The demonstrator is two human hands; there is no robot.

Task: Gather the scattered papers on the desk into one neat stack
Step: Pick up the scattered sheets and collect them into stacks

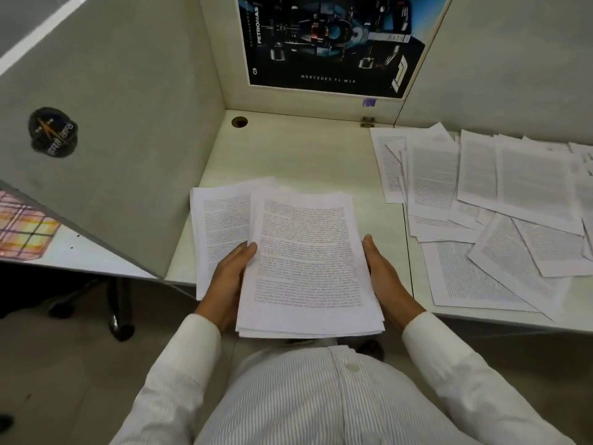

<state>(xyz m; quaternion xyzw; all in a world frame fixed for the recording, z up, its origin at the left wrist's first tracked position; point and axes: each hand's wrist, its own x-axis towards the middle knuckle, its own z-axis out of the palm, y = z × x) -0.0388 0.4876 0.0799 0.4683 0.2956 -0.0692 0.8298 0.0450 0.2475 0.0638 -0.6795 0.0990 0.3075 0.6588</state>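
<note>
Gathered stack (308,261) sits over the near edge of the desk (288,155), my left hand (229,277) and right hand (383,277) clasping its sides, thumbs on top. A second sheaf (221,226) lies askew beneath it and loose sheets (497,203) sprawl across the right end: roughly half done, I reckon.

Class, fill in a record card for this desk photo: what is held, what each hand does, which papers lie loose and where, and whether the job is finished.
Held: paper stack, printed side up
Left hand: thumb on top at the stack's left edge
Right hand: holds the stack's right edge
Offset sheets: stick out to the stack's left, unaligned
Loose papers: overlapping, spread over the right side of the desk
Finished: no
</note>
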